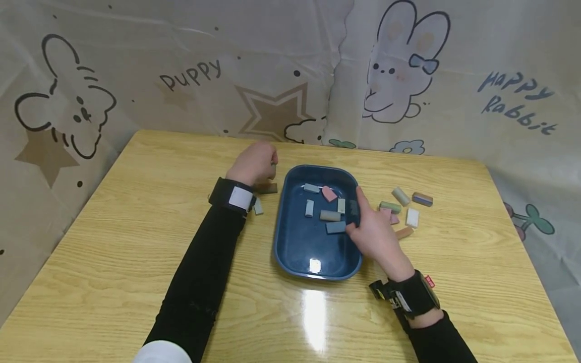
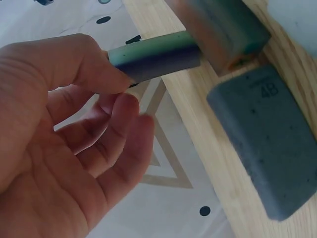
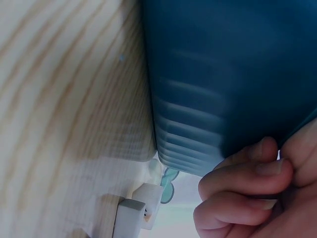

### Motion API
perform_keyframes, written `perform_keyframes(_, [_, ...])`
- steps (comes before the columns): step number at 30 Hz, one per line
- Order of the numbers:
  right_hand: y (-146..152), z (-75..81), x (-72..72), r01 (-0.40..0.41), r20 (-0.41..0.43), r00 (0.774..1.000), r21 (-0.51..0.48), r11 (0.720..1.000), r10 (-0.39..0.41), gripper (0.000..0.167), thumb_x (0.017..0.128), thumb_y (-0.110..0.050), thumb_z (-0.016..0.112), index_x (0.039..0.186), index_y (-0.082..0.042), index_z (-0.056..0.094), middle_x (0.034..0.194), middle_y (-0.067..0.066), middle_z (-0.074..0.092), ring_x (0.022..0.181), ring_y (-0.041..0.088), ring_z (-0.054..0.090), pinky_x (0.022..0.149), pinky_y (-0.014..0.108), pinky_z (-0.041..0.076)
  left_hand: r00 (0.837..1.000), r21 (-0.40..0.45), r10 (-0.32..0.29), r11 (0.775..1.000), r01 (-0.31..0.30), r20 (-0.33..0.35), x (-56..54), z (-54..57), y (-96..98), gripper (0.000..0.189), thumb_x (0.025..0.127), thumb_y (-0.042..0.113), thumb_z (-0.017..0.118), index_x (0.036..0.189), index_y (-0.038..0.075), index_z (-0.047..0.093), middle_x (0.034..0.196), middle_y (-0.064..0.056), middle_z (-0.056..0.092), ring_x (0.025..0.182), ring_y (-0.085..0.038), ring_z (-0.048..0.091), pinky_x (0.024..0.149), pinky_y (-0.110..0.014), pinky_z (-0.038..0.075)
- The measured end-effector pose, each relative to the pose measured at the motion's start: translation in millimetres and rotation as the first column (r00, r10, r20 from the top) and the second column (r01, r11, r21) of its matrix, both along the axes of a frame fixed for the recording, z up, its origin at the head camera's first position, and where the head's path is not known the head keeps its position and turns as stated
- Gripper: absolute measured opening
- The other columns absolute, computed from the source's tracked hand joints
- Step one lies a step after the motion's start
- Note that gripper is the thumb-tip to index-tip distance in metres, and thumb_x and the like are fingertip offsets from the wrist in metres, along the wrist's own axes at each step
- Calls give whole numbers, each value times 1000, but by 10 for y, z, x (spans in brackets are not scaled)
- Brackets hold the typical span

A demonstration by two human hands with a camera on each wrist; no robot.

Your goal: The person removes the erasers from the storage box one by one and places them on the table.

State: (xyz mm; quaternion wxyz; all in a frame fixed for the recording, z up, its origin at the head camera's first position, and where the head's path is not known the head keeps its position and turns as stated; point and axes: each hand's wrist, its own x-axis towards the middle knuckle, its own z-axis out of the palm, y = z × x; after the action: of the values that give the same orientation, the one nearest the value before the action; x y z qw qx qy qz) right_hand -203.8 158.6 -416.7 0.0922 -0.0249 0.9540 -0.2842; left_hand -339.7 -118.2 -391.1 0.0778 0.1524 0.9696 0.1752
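My left hand (image 1: 254,164), beyond the left side of a dark blue tray (image 1: 278,227), pinches a green and dark blue eraser (image 2: 156,59) between thumb and index finger. Just beyond its end, in the left wrist view, are a grey eraser (image 2: 262,139) marked 4B and a green and brown one (image 2: 237,29). My right hand (image 1: 374,234) grips the tray's right side, thumb over the rim and fingers (image 3: 237,181) curled against the outer wall. Inside the tray lie several erasers, including a pink one (image 1: 329,194), a grey cylinder (image 1: 330,216) and a blue block (image 1: 336,228).
Right of the tray lie several more erasers, among them a white one (image 1: 412,218), a green one (image 1: 390,206) and a brown and blue one (image 1: 422,199). A pale eraser (image 1: 258,206) lies near my left wrist. A printed cloth (image 1: 181,40) hangs behind the wooden table (image 1: 113,242).
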Motion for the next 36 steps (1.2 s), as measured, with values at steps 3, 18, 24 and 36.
perform_keyframes(3, [1, -10, 1, 0, -1, 1000, -2, 1000, 0, 89, 86, -10, 60, 157, -14, 8, 57, 6, 49, 43, 19, 50, 44, 30, 41, 1000, -45, 0, 999, -1, -19, 7, 16, -15, 23, 77, -2, 58, 97, 8, 64, 102, -5, 59, 90, -23, 53, 78, -41, 46])
perform_keyframes(18, [28, 1, -1, -12, -11, 1000, 11, 1000, 12, 89, 86, -11, 61, 157, -12, 8, 56, 6, 48, 43, 19, 49, 44, 30, 40, 947, -113, -318, 944, 311, -49, 360, 557, 842, 20, 88, 13, 65, 107, 12, 64, 96, 0, 57, 82, -18, 54, 70, -31, 46])
perform_keyframes(24, [32, -13, -7, -31, -23, 999, 31, 999, 31, 88, 85, -12, 61, 157, -10, 10, 59, 6, 52, 49, 21, 50, 47, 31, 37, 919, -137, -388, 909, 395, 74, 484, 381, 1200, 24, 88, 16, 65, 111, 13, 64, 96, 3, 59, 79, -14, 56, 67, -28, 46])
perform_keyframes(36, [36, -14, -14, -37, -20, 999, 21, 999, 38, 89, 85, -11, 60, 157, -11, 8, 56, 6, 51, 44, 19, 48, 45, 30, 37, 882, -148, -396, 885, 440, 256, 640, -19, 1366, 14, 88, 8, 66, 98, 17, 62, 90, 2, 59, 78, -14, 57, 65, -26, 46])
